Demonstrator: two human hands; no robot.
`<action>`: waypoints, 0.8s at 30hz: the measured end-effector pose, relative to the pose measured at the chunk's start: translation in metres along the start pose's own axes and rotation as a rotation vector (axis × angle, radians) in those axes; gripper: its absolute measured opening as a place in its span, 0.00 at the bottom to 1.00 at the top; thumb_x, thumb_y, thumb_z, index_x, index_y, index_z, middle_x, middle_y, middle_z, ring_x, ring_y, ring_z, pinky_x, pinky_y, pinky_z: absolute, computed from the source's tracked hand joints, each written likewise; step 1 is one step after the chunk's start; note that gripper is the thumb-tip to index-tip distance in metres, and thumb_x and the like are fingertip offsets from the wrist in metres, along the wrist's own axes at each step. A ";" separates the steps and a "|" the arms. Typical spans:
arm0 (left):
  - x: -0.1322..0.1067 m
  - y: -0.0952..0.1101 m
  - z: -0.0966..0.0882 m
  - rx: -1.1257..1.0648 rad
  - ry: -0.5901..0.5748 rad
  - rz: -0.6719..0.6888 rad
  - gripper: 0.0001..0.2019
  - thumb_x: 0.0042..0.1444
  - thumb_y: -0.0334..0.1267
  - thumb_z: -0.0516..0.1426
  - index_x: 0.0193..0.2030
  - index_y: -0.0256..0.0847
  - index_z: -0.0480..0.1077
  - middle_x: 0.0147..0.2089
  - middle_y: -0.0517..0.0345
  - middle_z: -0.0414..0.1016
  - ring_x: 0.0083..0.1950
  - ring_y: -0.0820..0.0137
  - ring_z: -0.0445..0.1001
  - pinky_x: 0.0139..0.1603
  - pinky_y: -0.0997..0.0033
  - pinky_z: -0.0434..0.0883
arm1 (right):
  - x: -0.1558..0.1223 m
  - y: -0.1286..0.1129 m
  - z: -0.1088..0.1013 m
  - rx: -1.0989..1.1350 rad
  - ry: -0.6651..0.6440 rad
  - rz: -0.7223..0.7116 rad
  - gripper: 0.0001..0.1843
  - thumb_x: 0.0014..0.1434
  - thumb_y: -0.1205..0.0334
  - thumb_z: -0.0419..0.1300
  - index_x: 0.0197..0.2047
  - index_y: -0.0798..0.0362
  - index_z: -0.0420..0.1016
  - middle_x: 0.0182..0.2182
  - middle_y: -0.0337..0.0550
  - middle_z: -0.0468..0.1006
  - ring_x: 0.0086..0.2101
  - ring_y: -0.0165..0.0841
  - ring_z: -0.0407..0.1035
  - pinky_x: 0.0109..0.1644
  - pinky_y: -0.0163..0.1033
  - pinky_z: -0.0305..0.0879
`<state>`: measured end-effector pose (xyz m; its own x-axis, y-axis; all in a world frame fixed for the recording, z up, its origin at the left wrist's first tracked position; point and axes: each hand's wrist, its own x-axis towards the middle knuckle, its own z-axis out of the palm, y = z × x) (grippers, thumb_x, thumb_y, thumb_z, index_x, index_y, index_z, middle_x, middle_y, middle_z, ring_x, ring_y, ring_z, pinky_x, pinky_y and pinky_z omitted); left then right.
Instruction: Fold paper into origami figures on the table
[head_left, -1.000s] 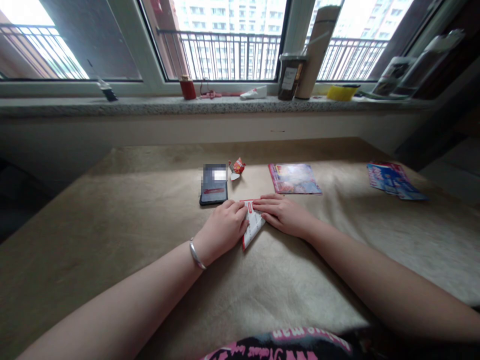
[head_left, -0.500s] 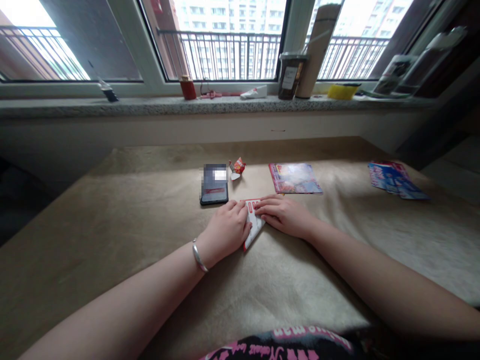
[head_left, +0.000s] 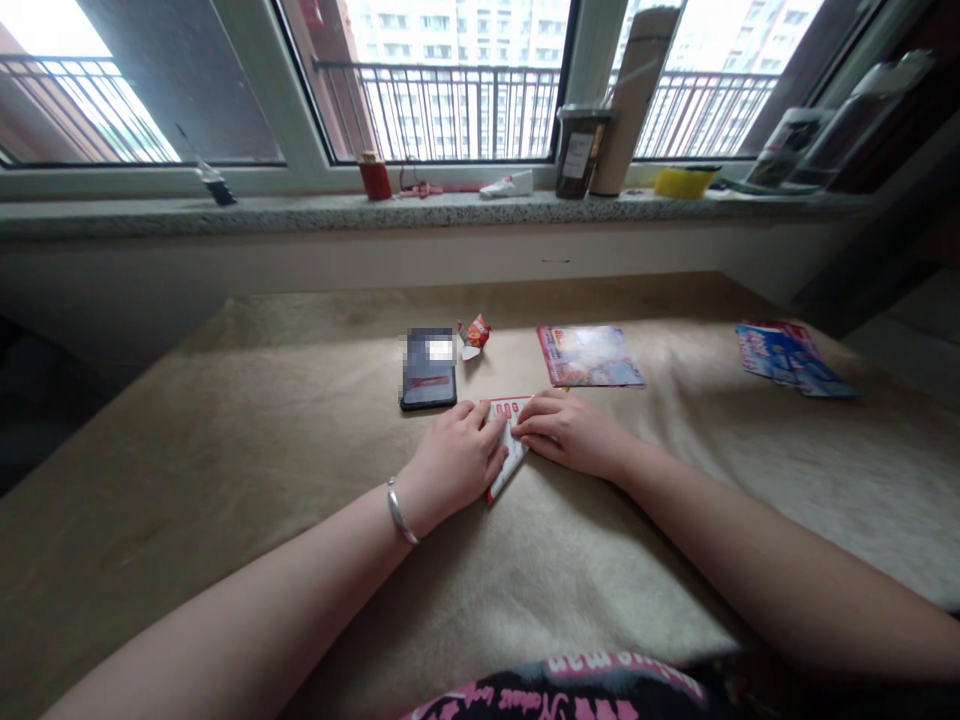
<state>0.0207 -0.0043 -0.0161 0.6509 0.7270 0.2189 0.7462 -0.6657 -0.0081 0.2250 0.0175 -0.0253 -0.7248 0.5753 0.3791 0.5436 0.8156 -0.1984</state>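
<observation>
One folded paper sheet [head_left: 508,462], white with red edging and red print, lies flat on the table [head_left: 262,430], centrally before the person. Its narrow tip points toward the person; the red-edged, wider end faces the window. The visible long axis runs near to far, with a slanted edge climbing rightward from the tip. Both sides are partly covered, so the full outline cannot be confirmed.

Left hand [head_left: 454,452]: laid palm down on the sheet's left side, fingers close together and extended, thumb on the paper. A silver bracelet [head_left: 401,515] is on that wrist. Right hand [head_left: 574,432]: fingers pressed together and bent, tips touching the sheet's right side; whether it pinches the paper cannot be told.

A smartphone [head_left: 429,390] lies just beyond the left hand, with a crumpled red wrapper [head_left: 477,334] beside it. A glossy printed card [head_left: 592,358] lies beyond the right hand.
</observation>
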 end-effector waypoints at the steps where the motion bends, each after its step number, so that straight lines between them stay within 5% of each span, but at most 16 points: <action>1: 0.000 0.001 -0.001 -0.001 -0.004 -0.007 0.17 0.60 0.40 0.51 0.53 0.34 0.67 0.54 0.43 0.68 0.53 0.58 0.66 0.53 0.56 0.68 | 0.000 0.000 0.000 -0.005 -0.004 -0.001 0.11 0.61 0.62 0.54 0.36 0.53 0.78 0.34 0.45 0.78 0.37 0.34 0.69 0.43 0.40 0.65; 24: -0.001 0.001 0.001 -0.080 0.042 -0.006 0.18 0.59 0.43 0.53 0.52 0.34 0.66 0.54 0.42 0.68 0.56 0.58 0.66 0.54 0.58 0.69 | -0.005 0.001 -0.007 0.051 -0.056 -0.068 0.08 0.55 0.70 0.54 0.32 0.53 0.75 0.33 0.42 0.77 0.35 0.32 0.69 0.46 0.39 0.62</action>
<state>0.0207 -0.0055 -0.0171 0.6388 0.7243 0.2596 0.7353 -0.6740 0.0712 0.2320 0.0149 -0.0214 -0.7825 0.5201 0.3424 0.4713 0.8541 -0.2202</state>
